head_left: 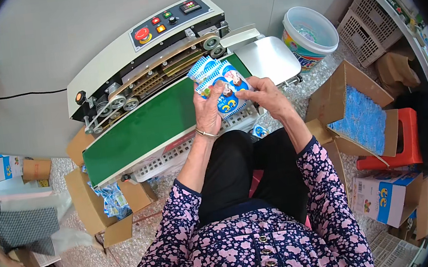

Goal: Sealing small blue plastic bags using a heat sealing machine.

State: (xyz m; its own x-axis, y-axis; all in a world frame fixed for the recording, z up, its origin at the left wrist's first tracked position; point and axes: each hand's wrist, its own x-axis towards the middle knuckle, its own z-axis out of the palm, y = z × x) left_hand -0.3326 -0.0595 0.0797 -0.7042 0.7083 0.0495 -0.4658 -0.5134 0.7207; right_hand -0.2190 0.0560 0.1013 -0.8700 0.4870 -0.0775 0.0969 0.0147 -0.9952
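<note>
Several blue-and-white printed plastic pouches (231,105) are held in front of the sealing machine, fanned a little, with striped edges at the top left. My left hand (207,114) is closed round their left side, thumb on the front. My right hand (271,97) grips their right edge between thumb and fingers. Behind and below the pouches runs the green conveyor belt (140,136) of the band sealer (111,66), which has pulleys and a lit control panel (172,21). What lies inside the pouches is hidden.
A metal side plate (266,59) and a white bucket (313,27) stand at the right. One open carton (327,89) is packed with blue pieces; beside it is a red stool (408,135). Left of my legs, another carton (87,206) holds blue-and-white packets (116,202). A white perforated basket (166,157) sits under the belt.
</note>
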